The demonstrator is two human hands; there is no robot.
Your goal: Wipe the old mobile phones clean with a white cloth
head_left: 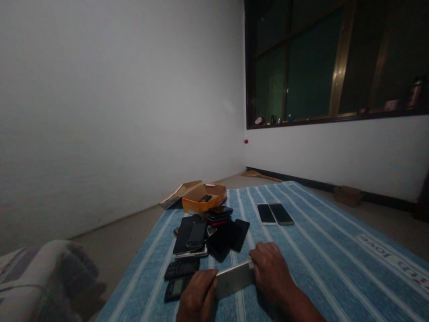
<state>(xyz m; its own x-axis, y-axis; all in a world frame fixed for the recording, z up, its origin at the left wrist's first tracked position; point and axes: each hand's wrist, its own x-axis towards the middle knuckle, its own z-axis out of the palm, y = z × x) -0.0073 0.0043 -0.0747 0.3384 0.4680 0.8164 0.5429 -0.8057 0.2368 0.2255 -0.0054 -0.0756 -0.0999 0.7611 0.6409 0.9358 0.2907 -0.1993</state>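
Between my two hands a silver-grey smartphone (234,281) is held on edge above the striped cloth, its flat back towards me. My left hand (197,295) grips its left end, and my right hand (272,273) has its fingers closed round the right end. Two black keypad phones (181,268) lie close to my left hand. Beyond them is a loose heap of phones, with a dark slider-like phone (196,235) on top and black smartphones (223,239) beside it. Two smartphones (275,213) lie side by side farther right.
An open orange box (204,206) with a phone inside stands behind the heap. Blue striped cloth (318,268) covers the surface. A draped fabric (43,281) is at the lower left, a cardboard box (348,196) on the floor at right. A wall (117,112) rises at left.
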